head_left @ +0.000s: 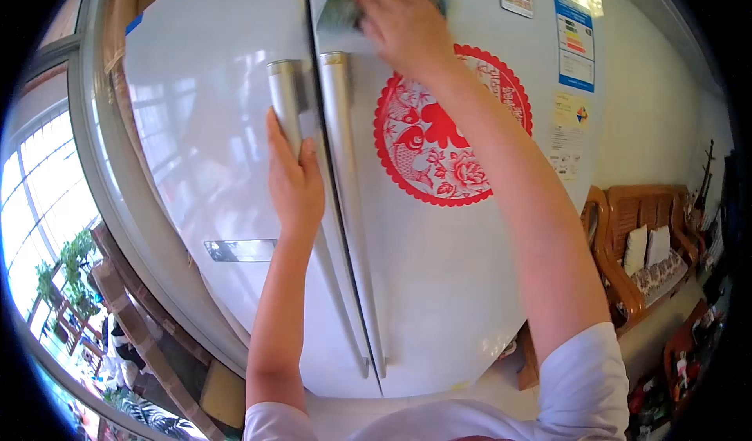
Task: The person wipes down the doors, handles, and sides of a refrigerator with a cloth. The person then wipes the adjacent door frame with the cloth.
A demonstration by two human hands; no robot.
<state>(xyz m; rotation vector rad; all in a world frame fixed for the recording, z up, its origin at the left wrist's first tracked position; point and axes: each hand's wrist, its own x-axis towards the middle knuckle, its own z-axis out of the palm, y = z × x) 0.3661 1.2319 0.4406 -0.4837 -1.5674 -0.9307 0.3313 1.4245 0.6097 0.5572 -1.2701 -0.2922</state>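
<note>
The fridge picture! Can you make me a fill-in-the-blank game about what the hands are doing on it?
1. The left hand rests on the ____ door's handle.
2. The right hand presses a ____ against the right door of the fridge.
3. The round paper decoration on the right door is coloured ____.
4. To the right of the fridge stands a wooden ____ with cushions.

Missing words: left; cloth; red; bench

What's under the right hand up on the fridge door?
A greyish cloth is pressed flat against the fridge door by the right hand. Its edges show; the hand covers its middle.
</note>
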